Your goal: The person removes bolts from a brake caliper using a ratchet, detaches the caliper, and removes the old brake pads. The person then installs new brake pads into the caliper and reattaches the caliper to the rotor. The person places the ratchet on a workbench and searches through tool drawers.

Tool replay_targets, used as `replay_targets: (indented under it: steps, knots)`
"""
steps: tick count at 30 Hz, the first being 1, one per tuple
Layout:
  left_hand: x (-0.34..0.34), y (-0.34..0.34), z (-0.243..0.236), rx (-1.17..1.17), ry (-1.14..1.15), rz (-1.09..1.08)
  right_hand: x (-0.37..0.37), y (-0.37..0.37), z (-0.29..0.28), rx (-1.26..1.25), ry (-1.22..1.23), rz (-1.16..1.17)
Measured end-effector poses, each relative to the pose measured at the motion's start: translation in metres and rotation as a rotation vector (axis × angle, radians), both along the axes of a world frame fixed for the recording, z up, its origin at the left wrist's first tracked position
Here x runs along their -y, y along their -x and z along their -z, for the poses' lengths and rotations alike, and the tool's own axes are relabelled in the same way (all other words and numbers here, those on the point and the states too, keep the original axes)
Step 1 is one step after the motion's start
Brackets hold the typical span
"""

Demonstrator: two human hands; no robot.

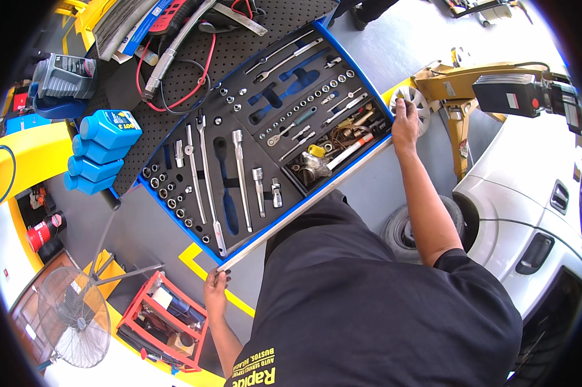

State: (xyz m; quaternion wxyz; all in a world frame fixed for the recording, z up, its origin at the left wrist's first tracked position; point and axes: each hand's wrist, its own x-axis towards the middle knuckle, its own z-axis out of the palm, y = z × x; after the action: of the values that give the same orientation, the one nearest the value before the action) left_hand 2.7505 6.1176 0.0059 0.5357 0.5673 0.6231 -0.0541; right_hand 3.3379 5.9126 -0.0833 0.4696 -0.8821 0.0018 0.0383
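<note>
A blue tool drawer [362, 77] stands pulled out in front of me, lined with dark foam. At its front left corner my left hand [217, 288] has its fingers curled on the edge. The front right corner is in the grip of my right hand [405, 126]. Long chrome bars, an extension bar [240, 177] among them, and several sockets [171, 203] lie in the left foam. Farther right rest a ratchet [292, 126] and smaller sockets. Blue-bottomed recesses [230, 209] hold no tool. A side compartment has loose small parts and a white marker-like stick [350, 151].
Blue bottles [107, 138] and a grey jug [65, 77] stand left of the cart. Cables and a hose-like tool [175, 55] lie on its perforated top [246, 48]. A fan [75, 316] and red tool carrier [162, 322] are lower left; a white vehicle [517, 193] is right.
</note>
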Motion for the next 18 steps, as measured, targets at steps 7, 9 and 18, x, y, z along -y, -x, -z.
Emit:
replay_targets:
  steps: [7,9,18]
  knots:
    - [0.0037,0.0006,-0.0037,0.020,0.008,-0.030,0.0020,-0.0008,0.0024,-0.010,-0.040,-0.030]
    - [0.0039,0.0008,-0.0049,0.016,0.014,-0.024,0.0030,-0.0009,0.0031,-0.004,-0.025,-0.048]
    - [-0.0006,0.0020,-0.0077,0.016,0.051,-0.004,0.0040,0.0042,0.0005,0.037,0.020,-0.036]
